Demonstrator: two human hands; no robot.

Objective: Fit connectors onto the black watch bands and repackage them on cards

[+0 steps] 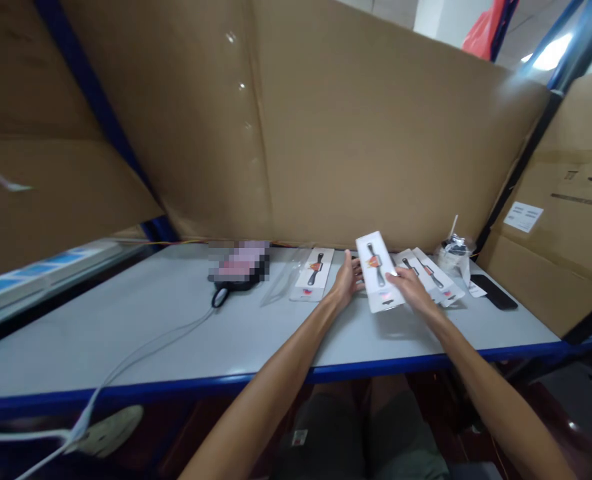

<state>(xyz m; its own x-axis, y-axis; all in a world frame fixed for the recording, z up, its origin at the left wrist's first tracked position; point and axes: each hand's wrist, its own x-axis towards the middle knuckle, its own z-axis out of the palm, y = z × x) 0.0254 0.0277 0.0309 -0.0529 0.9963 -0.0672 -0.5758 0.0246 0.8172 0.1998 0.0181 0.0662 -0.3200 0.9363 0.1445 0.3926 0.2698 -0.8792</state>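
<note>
My right hand (pixel 410 287) grips a white flat package (pixel 375 293) by its right edge, thumb on the front. Printed on that package are a black-handled tool and an orange patch; it is tilted up off the table. Close to its left edge is my left hand (pixel 347 279), open, with fingers apart and thumb raised; whether the fingertips touch the package I cannot tell. Left of that hand lies a similar package (pixel 312 292). More white packages (pixel 440 283) overlap on the table behind my right hand, partly covered by it.
A clear plastic sleeve (pixel 282 280) lies near the left package. Further left is a dark device (pixel 249 283) with a pixelated face and a white cable (pixel 161 333). At right are a plastic-wrapped cup (pixel 453 257), a black flat object (pixel 495 292) and cardboard walls (pixel 536 267).
</note>
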